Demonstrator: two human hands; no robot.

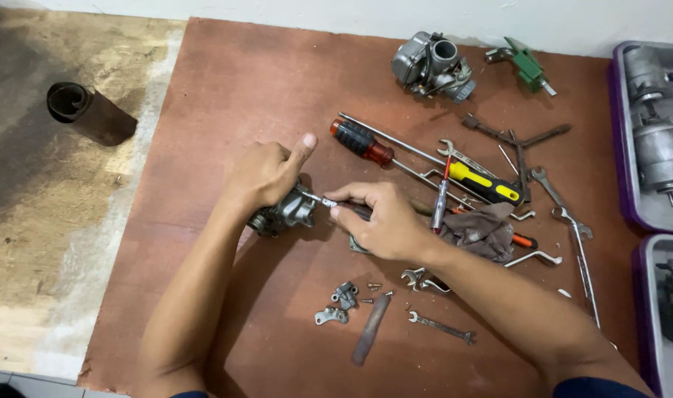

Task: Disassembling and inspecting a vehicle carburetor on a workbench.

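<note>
A second grey metal carburettor (pixel 431 66) is seen near the far edge of the reddish-brown board (pixel 263 81), with a green plastic part (pixel 527 65) beside it. A red-and-black-handled screwdriver (pixel 362 142), a yellow-and-black-handled screwdriver (pixel 484 183) and a grey rag (pixel 482 231) are laid mid-board. Small metal brackets (pixel 338 304) are scattered nearer. A rusty brown cylinder (pixel 86 110) is lying on the concrete floor.

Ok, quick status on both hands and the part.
Left hand clamps the grey carburetor body. Right hand holds a screwdriver, tip at the body. Loose small metal parts lie near the forearms.
</note>
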